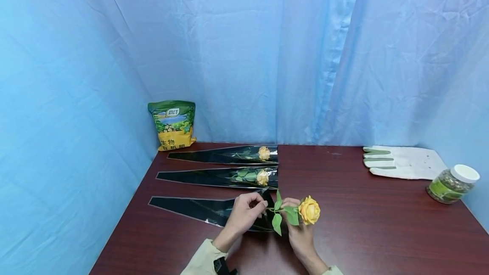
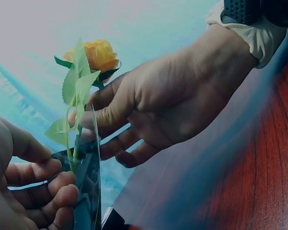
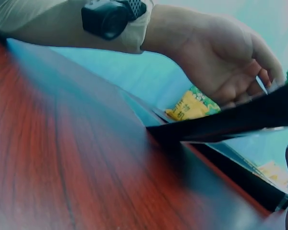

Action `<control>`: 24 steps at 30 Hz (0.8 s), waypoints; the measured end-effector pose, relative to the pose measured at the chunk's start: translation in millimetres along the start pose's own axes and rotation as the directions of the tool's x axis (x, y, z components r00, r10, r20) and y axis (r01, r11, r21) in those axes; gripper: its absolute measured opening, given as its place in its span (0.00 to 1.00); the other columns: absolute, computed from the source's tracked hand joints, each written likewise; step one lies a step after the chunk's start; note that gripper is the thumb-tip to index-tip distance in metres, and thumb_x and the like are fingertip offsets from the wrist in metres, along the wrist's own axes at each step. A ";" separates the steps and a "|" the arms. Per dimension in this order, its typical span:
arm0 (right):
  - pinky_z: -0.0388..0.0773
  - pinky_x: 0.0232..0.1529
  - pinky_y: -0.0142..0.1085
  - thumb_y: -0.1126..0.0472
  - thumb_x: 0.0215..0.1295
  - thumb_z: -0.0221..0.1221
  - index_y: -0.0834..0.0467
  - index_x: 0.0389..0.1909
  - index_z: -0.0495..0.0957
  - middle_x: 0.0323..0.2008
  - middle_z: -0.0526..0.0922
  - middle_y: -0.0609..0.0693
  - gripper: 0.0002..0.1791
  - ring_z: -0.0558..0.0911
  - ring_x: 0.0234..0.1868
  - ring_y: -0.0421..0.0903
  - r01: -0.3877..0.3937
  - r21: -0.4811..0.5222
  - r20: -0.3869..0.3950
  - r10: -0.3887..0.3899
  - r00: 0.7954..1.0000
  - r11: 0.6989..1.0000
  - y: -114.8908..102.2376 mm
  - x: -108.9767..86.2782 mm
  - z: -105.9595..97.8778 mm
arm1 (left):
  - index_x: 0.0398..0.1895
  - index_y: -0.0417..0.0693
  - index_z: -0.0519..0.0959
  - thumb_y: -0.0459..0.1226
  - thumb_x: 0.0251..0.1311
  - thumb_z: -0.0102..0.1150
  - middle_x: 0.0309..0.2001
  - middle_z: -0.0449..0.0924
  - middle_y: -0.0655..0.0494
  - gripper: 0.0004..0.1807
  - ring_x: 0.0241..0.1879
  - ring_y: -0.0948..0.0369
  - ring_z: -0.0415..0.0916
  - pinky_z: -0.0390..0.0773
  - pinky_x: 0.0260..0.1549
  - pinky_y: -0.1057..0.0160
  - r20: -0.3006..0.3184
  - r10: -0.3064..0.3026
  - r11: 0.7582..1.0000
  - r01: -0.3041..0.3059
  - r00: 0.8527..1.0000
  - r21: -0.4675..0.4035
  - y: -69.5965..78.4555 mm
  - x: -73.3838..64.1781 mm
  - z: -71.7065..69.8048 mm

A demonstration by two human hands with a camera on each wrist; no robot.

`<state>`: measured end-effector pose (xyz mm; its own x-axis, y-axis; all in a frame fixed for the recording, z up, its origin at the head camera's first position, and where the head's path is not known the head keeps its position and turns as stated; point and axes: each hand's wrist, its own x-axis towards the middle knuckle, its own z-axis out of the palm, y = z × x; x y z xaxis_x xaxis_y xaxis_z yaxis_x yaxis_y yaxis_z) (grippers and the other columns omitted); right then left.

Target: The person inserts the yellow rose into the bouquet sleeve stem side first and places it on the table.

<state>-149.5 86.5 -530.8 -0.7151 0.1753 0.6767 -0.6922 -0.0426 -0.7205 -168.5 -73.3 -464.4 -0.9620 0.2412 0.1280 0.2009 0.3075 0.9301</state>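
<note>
Near the front of the table, my left hand (image 1: 244, 212) pinches the open end of a black-backed clear flower sleeve (image 1: 187, 207). My right hand (image 1: 302, 234) holds a yellow rose (image 1: 309, 210) by its stem, just under the bloom. The rose's green leaves (image 1: 277, 223) stick out between the two hands. In the left wrist view, the lower stem (image 2: 76, 153) runs down into the sleeve mouth beside the left fingertips (image 2: 55, 165). The right wrist view shows the sleeve (image 3: 230, 120) tilted up from the table at its mouth; the bloom is out of that view.
Behind lie two more sleeves (image 1: 206, 175) (image 1: 214, 155), each with a yellow rose inside. A green and yellow fertilizer bag (image 1: 172, 126) stands at the back left. White gloves (image 1: 408, 162) and a white-lidded jar (image 1: 452, 185) are at the right. Blue curtains (image 1: 237, 54) border the table.
</note>
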 end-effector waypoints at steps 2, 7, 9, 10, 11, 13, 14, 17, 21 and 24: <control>0.74 0.55 0.23 0.91 0.48 0.57 0.70 0.36 0.79 0.43 0.81 0.50 0.17 0.80 0.50 0.33 0.053 -0.035 0.049 -0.052 0.997 0.998 3.0 -0.2 -1.4 | 0.24 0.40 0.82 0.32 0.64 0.58 0.22 0.82 0.40 0.10 0.18 0.73 0.70 0.69 0.22 0.74 0.000 0.001 1.000 -0.001 1.000 0.010 0.4 -0.4 -0.1; 0.73 0.55 0.20 0.92 0.42 0.58 0.71 0.36 0.78 0.41 0.79 0.58 0.21 0.79 0.52 0.29 0.127 -0.089 0.126 -0.115 0.985 0.988 7.9 -0.7 -2.2 | 0.21 0.41 0.80 0.33 0.63 0.59 0.22 0.80 0.46 0.11 0.18 0.75 0.65 0.66 0.21 0.74 -0.012 0.012 0.999 -0.012 1.000 0.037 2.1 -1.5 0.2; 0.73 0.55 0.20 0.92 0.42 0.58 0.70 0.38 0.79 0.41 0.79 0.59 0.22 0.78 0.52 0.29 0.128 -0.091 0.133 -0.116 0.984 0.988 7.8 -0.5 -1.6 | 0.21 0.41 0.80 0.33 0.62 0.59 0.21 0.78 0.49 0.12 0.18 0.75 0.63 0.65 0.22 0.75 -0.016 0.012 0.999 -0.012 1.000 0.039 2.9 -2.0 0.2; 0.73 0.55 0.20 0.92 0.43 0.57 0.70 0.39 0.79 0.42 0.79 0.59 0.23 0.78 0.52 0.29 0.117 -0.086 0.131 -0.105 0.986 0.989 6.9 -0.6 -1.1 | 0.20 0.41 0.80 0.33 0.62 0.59 0.21 0.77 0.50 0.12 0.18 0.75 0.63 0.65 0.22 0.75 -0.016 0.011 0.999 -0.011 1.000 0.038 3.3 -2.3 0.3; 0.73 0.54 0.20 0.92 0.44 0.57 0.69 0.39 0.79 0.42 0.79 0.58 0.23 0.79 0.52 0.29 0.095 -0.083 0.125 -0.084 0.989 0.992 5.8 -0.9 -0.6 | 0.21 0.41 0.79 0.33 0.62 0.59 0.20 0.76 0.51 0.12 0.19 0.75 0.63 0.65 0.22 0.75 -0.016 0.014 0.999 -0.014 1.000 0.037 3.5 -2.4 0.3; 0.74 0.54 0.21 0.91 0.47 0.57 0.68 0.41 0.81 0.43 0.81 0.56 0.23 0.80 0.51 0.29 0.021 -0.066 0.089 -0.015 0.996 0.998 2.2 -1.7 1.2 | 0.21 0.41 0.79 0.33 0.62 0.59 0.20 0.76 0.53 0.11 0.19 0.76 0.64 0.65 0.23 0.75 -0.012 0.012 0.999 -0.012 1.000 0.033 4.3 -2.8 0.3; 0.74 0.54 0.21 0.89 0.50 0.57 0.67 0.42 0.82 0.43 0.83 0.53 0.22 0.80 0.50 0.30 -0.038 -0.056 0.062 0.041 0.997 0.998 -0.2 -2.0 2.4 | 0.21 0.41 0.79 0.33 0.62 0.59 0.20 0.75 0.52 0.11 0.19 0.76 0.64 0.66 0.23 0.75 -0.009 0.012 0.999 -0.011 1.000 0.033 4.6 -3.0 0.3; 0.77 0.50 0.23 0.85 0.55 0.59 0.69 0.42 0.82 0.41 0.86 0.42 0.16 0.83 0.46 0.30 -0.293 0.029 -0.057 0.295 0.954 0.956 -9.5 -0.8 6.7 | 0.21 0.40 0.79 0.33 0.62 0.59 0.20 0.76 0.50 0.11 0.20 0.75 0.65 0.67 0.23 0.75 -0.001 0.012 1.000 -0.012 1.000 0.017 4.9 -2.7 0.3; 0.79 0.36 0.27 0.79 0.60 0.60 0.64 0.43 0.81 0.38 0.87 0.36 0.13 0.83 0.36 0.31 -0.531 0.196 -0.135 0.559 0.818 0.825 -18.8 4.0 8.7 | 0.21 0.39 0.79 0.33 0.62 0.60 0.20 0.77 0.46 0.11 0.20 0.74 0.67 0.68 0.24 0.74 -0.001 0.002 1.000 -0.002 1.000 -0.010 3.6 -1.1 0.0; 0.79 0.30 0.29 0.75 0.62 0.60 0.56 0.43 0.81 0.37 0.85 0.36 0.13 0.81 0.31 0.33 -0.588 0.258 -0.129 0.631 0.765 0.766 -20.2 5.4 6.6 | 0.21 0.39 0.79 0.33 0.62 0.61 0.21 0.78 0.42 0.11 0.20 0.73 0.69 0.69 0.24 0.74 -0.003 -0.006 1.000 0.006 1.000 -0.027 1.7 0.2 -0.1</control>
<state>-140.0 81.8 -511.6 -0.9711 0.2344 0.0438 -0.1352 -0.3899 -0.9109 -168.4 -72.8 -462.7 -0.9638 0.2363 0.1231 0.1897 0.2841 0.9398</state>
